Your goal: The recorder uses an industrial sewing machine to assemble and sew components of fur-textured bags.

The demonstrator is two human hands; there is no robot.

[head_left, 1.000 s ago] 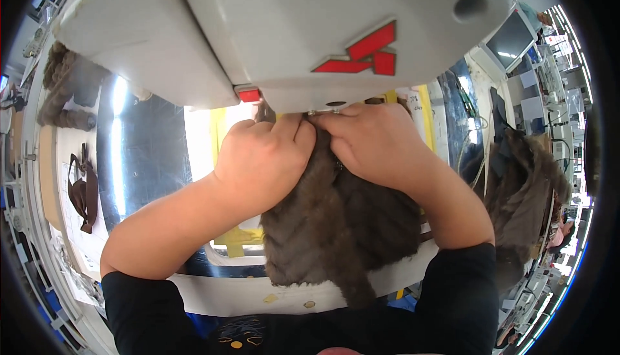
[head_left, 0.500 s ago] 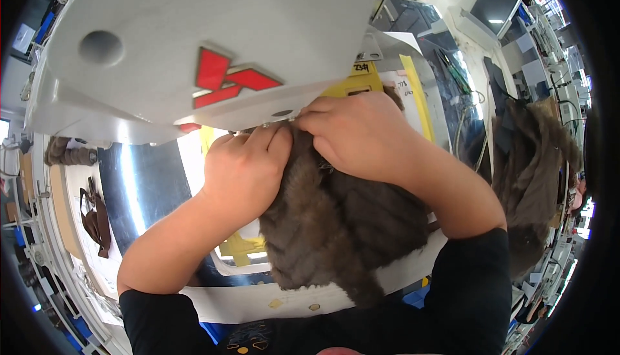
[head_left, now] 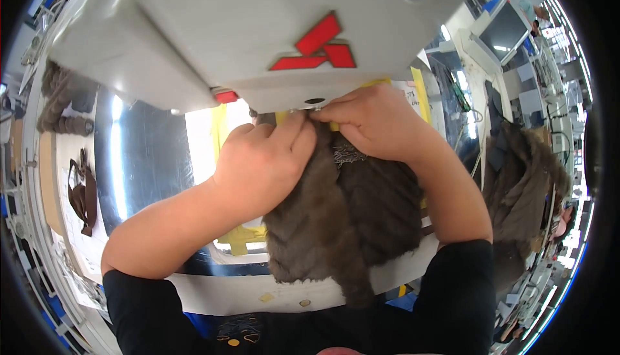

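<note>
- A brown fur piece (head_left: 381,210) is laid on the tabletop (head_left: 219,294); its main body is spread onto the pale border along the near edge, and a longer, fluffier strip is run across that border to the edge itself.
- Pale, tangled thread (head_left: 347,155) is seen on the fur, just below the right hand.
- Left hand (head_left: 258,161): knuckles up, fingers curled in and closed on the fur's far end.
- Right hand (head_left: 378,122): thumb and forefinger pinched on the same far end, close beside the left fingertips; exact contact cannot be told.
- Yellow tape (head_left: 242,242) is stuck down left of the fur.
- Both hands' fingertips are overhung by a grey-white machine head (head_left: 258,32), marked with red shapes.
- A dark brown strapped item (head_left: 82,190) is lain toward the left edge.
- Loose fur (head_left: 523,187) is heaped along the right edge.
- Rolled fur (head_left: 61,110) is placed toward the far left corner.
- A screen (head_left: 504,32) is stood near the far right corner.
</note>
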